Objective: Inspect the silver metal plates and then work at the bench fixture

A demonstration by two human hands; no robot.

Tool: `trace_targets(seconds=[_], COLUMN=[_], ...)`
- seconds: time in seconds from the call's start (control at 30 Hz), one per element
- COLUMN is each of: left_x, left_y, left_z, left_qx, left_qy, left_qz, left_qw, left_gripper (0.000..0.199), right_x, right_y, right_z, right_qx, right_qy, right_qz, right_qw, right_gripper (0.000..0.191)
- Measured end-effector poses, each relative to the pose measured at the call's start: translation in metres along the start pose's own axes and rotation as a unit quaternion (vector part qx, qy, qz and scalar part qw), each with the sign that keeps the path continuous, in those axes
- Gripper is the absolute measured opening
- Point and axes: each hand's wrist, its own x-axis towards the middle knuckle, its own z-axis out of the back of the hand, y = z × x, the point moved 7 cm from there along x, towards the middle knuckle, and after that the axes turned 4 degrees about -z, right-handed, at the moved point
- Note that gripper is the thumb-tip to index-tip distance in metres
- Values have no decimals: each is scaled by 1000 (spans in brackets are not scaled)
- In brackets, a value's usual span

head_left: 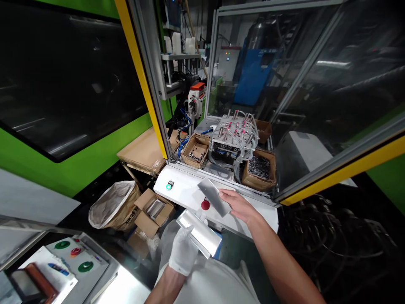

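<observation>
Gloved, the left hand grips a shiny metal tray low in view. Just above it, the bare right hand pinches a smaller grey plate over the white desk, beside a red button.

The gloved left hand holds a metal tray; the bare right hand holds a grey plate over the white console.
</observation>
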Motion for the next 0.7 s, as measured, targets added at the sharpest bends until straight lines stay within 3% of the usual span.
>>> trace_targets(seconds=[0.07,0.17,0.27,0.37,0.47,0.53,0.6,0.7], left_x=[-1,3,8,7,5,5,6,8], left_y=[-1,1,2,1,0,-2,-3,-1], left_z=[-3,1,6,4,0,0,-1,-3], left_qx=[22,28,46,59,57,63,72,74], left_qy=[1,9,-2,-17,-19,-24,-25,-18], left_qz=[-12,-26,-41,-52,-57,-66,-73,-68], left_qw=[1000,999,998,997,997,996,994,995], left_gripper=[71,78,79,77,80,81,80,78], right_x=[2,3,12,21,19,7,-9,-26], right_y=[10,16,3,-5,4,18,28,19], right_z=[11,9,4,-3,-7,-9,-14,-37], right_qx=[-170,-388,-510,-565,-549,-504,-443,-381], right_qy=[-66,-111,-128,-119,-124,-146,-143,-24], right_qz=[105,249,265,269,298,312,292,162], right_qw=[978,880,808,771,771,792,835,910], right_gripper=[41,50,62,57,41,38,38,36])
